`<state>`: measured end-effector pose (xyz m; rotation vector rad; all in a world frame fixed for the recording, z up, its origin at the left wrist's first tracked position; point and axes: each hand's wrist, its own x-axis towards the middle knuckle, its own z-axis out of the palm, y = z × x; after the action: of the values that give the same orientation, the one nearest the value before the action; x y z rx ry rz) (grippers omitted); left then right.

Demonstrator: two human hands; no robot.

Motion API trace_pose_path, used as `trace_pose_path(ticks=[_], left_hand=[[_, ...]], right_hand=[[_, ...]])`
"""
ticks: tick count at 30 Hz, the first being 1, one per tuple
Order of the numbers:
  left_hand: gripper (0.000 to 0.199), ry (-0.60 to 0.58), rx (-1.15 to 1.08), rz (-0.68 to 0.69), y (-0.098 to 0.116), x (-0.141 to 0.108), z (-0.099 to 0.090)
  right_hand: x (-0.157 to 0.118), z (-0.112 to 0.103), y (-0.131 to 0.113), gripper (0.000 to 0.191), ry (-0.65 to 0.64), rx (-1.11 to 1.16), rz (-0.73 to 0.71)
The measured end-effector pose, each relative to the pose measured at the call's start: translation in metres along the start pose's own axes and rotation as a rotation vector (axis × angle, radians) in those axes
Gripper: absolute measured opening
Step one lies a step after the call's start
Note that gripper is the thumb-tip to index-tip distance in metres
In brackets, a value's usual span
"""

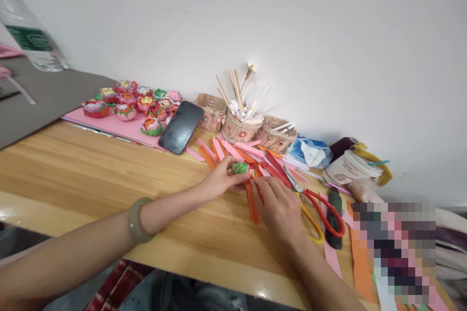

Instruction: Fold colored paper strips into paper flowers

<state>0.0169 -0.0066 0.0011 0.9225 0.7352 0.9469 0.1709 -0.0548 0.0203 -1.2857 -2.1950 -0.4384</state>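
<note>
My left hand [221,178] pinches a small green paper flower [239,168] with reddish edges between thumb and fingers, just above the table. Close beside it, my right hand [278,204] is closed, its fingertips at the flower's right side. An orange paper strip [252,206] hangs down from those fingertips, whose exact grip is partly hidden. Behind both hands lies a loose pile of pink paper strips [230,149], mixed with orange and red ones. Scissors [323,214] with red and yellow handles lie right of my right hand, blades toward the pile.
Finished paper flowers [126,112] stand on pink sheets [140,135] at the left, with a phone [181,127] leaning there. Decorated baskets [239,129] line the wall, one full of sticks. A tissue pack [310,150], a paper cup [350,169] and a dark green tube-like object [334,218] are rightward.
</note>
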Motion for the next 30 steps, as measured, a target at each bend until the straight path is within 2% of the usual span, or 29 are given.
trace_pose_path(ticks=[3, 6, 8, 12, 16, 19, 23, 26, 30], left_hand=[[0.044, 0.007, -0.035, -0.021, 0.001, -0.001, 0.001], [0.042, -0.024, -0.104, -0.063, 0.003, -0.003, 0.002], [0.039, -0.05, -0.142, -0.078, 0.004, -0.003, 0.001], [0.035, -0.101, -0.211, -0.081, 0.003, -0.003, -0.001], [0.03, -0.127, -0.249, -0.13, 0.004, -0.004, -0.002], [0.026, -0.125, -0.264, -0.158, 0.006, -0.004, -0.001], [0.024, -0.128, -0.255, -0.169, 0.006, -0.004, 0.0], [0.027, -0.131, -0.268, -0.176, 0.004, -0.004, -0.001], [0.032, -0.205, -0.31, -0.134, 0.003, -0.004, -0.003]], right_hand=[[-0.002, -0.002, 0.0, 0.013, 0.075, 0.0, -0.051], [-0.002, -0.002, 0.002, 0.021, 0.159, 0.13, 0.018], [-0.002, -0.001, 0.003, 0.027, 0.153, 0.159, 0.034], [-0.001, -0.001, 0.002, 0.029, 0.101, 0.23, -0.048], [0.004, -0.005, 0.001, 0.017, 0.158, 0.461, 0.173], [0.007, -0.006, 0.001, 0.008, 0.077, 0.55, 0.294], [0.008, -0.003, 0.001, 0.014, 0.006, 0.58, 0.333], [0.007, -0.002, 0.001, 0.008, 0.007, 0.572, 0.332], [0.007, -0.001, 0.002, 0.009, 0.039, 0.548, 0.319]])
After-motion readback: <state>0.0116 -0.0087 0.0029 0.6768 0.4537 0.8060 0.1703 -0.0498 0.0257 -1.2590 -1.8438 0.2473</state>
